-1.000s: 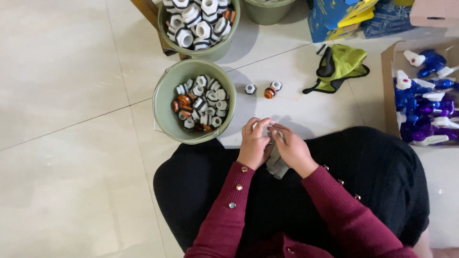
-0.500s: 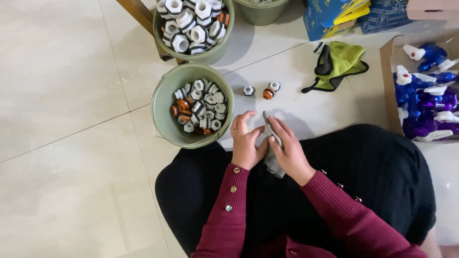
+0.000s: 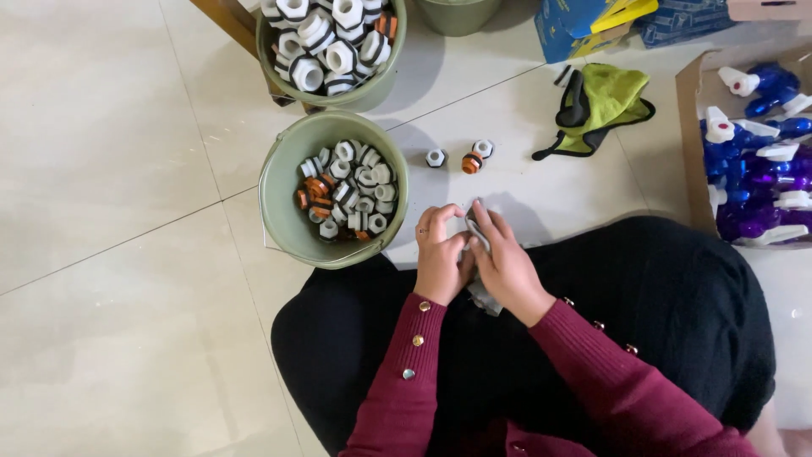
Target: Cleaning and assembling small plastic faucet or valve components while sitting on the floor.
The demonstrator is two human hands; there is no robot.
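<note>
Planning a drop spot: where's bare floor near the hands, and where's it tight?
Free: the tile left of the near green bucket, and the strip between the three loose fittings and the green cloth. Tight: both hands sit close to the bucket rim; the box of spray bottles crowds the right.

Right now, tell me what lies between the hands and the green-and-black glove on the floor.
In the head view, only bare floor tile lies between the hands and the green-and-black glove; the three small fittings sit off to the side.
</note>
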